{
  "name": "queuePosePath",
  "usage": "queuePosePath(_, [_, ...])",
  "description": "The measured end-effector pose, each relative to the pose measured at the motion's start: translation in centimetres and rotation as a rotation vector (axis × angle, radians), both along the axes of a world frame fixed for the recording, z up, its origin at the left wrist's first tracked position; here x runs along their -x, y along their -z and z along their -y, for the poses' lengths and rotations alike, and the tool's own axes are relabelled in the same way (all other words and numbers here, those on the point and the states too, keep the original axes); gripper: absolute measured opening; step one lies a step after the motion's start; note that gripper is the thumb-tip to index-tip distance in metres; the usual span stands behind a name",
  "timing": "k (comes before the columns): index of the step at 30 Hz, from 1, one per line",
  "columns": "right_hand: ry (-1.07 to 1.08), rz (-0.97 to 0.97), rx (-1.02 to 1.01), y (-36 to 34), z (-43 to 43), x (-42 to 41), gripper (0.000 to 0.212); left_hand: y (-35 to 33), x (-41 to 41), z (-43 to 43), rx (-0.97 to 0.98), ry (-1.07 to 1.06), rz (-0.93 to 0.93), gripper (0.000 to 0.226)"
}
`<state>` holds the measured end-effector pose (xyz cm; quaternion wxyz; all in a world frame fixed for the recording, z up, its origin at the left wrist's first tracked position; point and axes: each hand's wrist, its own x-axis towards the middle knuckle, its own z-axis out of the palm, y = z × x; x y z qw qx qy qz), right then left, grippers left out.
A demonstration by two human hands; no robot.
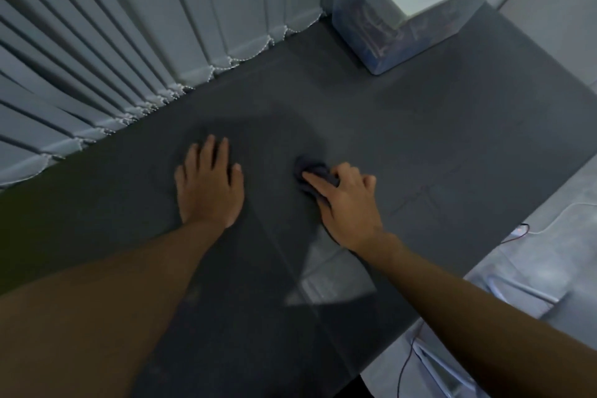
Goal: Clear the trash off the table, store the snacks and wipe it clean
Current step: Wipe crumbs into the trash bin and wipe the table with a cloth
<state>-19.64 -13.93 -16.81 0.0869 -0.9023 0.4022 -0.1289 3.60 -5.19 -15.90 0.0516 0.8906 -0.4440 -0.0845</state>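
Head view, looking down on a dark bench (436,139). At centre frame the right hand (349,200) grips a small dark cloth (310,171), bunched under curled fingers and pressed to the surface. To its left the left hand (210,181) rests flat, fingers straight. The cloth looks soft, light and floppy, so it is likely best held wadded under the palm. Upper right stands a lidded clear box (387,42).
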Motion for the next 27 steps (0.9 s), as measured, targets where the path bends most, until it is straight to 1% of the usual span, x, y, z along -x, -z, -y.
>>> queuePosePath(1, [-0.001,-0.014,0.019,0.0,0.8,-0.1,0.036,0.1,-1.3,-0.2,-0.008,-0.043,0.001,0.057])
queuePosePath(2, [0.066,-0.013,0.034,0.1,1.7,-0.3,0.036,0.3,-2.5,-0.4,-0.024,-0.069,0.000,0.059])
queuePosePath(5, [0.399,0.061,-0.026,0.5,3.1,-2.3,0.039,1.0,-4.3,-1.1,-0.058,-0.055,0.012,0.064])
queuePosePath(6, [0.454,0.084,-0.045,0.5,2.7,-3.3,0.039,1.3,-4.4,-1.3,-0.058,-0.044,0.031,0.065])
queuePosePath(7, [0.460,0.082,-0.039,0.6,2.1,-4.2,0.040,1.5,-4.4,-1.4,-0.058,-0.041,0.048,0.065])
queuePosePath(8, [0.412,0.066,-0.020,0.6,1.2,-5.0,0.041,1.7,-4.4,-1.3,-0.059,-0.043,0.054,0.065])
queuePosePath(11, [0.068,0.052,0.007,0.6,0.2,-5.8,0.039,1.6,-4.3,-1.2,-0.060,-0.053,0.053,0.066])
queuePosePath(12, [-0.012,0.042,0.019,0.5,0.9,-5.7,0.037,1.6,-4.3,-1.2,-0.058,-0.048,0.052,0.066])
queuePosePath(13, [-0.036,0.027,0.041,0.4,1.9,-5.8,0.036,1.5,-4.4,-1.2,-0.057,-0.045,0.053,0.066])
queuePosePath(14, [0.000,0.016,0.070,0.5,3.1,-6.0,0.035,1.5,-4.4,-1.2,-0.059,-0.045,0.055,0.067])
queuePosePath(17, [0.326,0.044,0.057,1.0,5.4,-7.5,0.036,1.5,-4.4,-1.1,-0.075,-0.046,0.066,0.068])
queuePosePath(18, [0.398,0.054,0.036,1.0,5.2,-8.5,0.037,1.5,-4.4,-1.1,-0.078,-0.045,0.066,0.068])
queuePosePath(19, [0.410,0.050,0.022,0.9,4.6,-9.5,0.038,1.5,-4.5,-1.1,-0.077,-0.044,0.066,0.068])
queuePosePath(20, [0.354,0.038,0.010,0.8,3.6,-10.4,0.039,1.5,-4.5,-1.1,-0.075,-0.043,0.067,0.068])
queuePosePath(23, [-0.045,0.047,0.000,0.5,1.7,-11.1,0.038,1.6,-4.5,-1.2,-0.074,-0.046,0.069,0.067])
queuePosePath(24, [-0.142,0.045,0.010,0.4,2.1,-11.1,0.037,1.5,-4.5,-1.2,-0.073,-0.047,0.067,0.067])
queuePosePath(25, [-0.180,0.034,0.033,0.3,3.1,-11.3,0.036,1.5,-4.4,-1.1,-0.074,-0.045,0.066,0.067])
queuePosePath(26, [-0.155,0.021,0.064,0.4,4.3,-11.9,0.035,1.5,-4.4,-1.0,-0.077,-0.044,0.066,0.068])
queuePosePath(27, [-0.078,0.014,0.088,0.4,5.6,-12.9,0.034,1.5,-4.4,-1.0,-0.079,-0.043,0.066,0.068])
